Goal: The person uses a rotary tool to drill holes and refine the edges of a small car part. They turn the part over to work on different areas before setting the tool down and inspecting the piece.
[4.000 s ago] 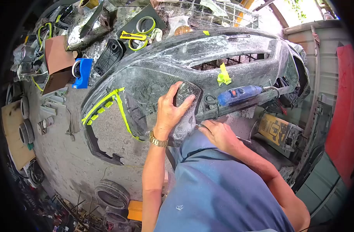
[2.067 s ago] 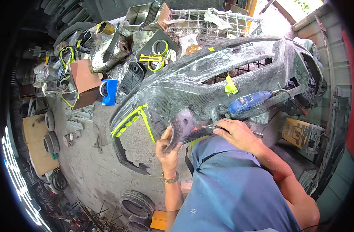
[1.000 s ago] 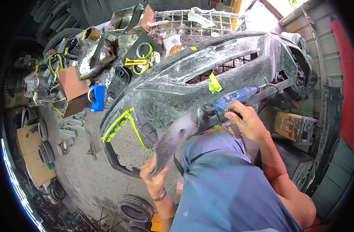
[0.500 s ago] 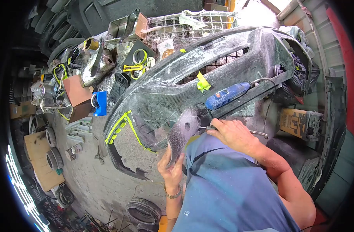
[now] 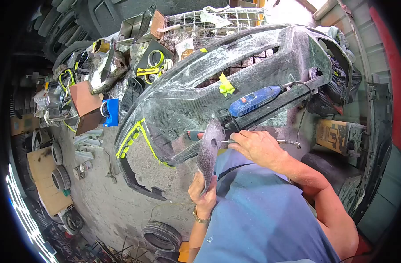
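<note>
My left hand (image 5: 203, 196) grips the lower end of a curved, dust-covered dark part (image 5: 205, 160) with a hole near its top. In my right hand (image 5: 259, 149), fingers pinched, is the handpiece of a rotary tool, its thin tip (image 5: 223, 141) right at the hole; most of the handpiece is hidden by my fingers. A metal flexible shaft (image 5: 290, 143) runs out behind that hand. Beyond my hands, a blue rotary tool body (image 5: 255, 101) lies on a large dusty bumper (image 5: 183, 107) with a patterned black surface and yellow-green tape (image 5: 227, 85) on it.
A cluttered bench holds a tape roll (image 5: 155, 58), a yellow-handled cutting tool (image 5: 148, 71), a blue tape holder (image 5: 111, 112) and an open cardboard box (image 5: 85, 103). Tyres (image 5: 162, 238) lie on the floor at lower left. A carton (image 5: 334, 136) stands at right.
The part has turned more edge-on and shifted slightly right with my left hand. My right hand stays at the hole with the handpiece, moved slightly up and left.
</note>
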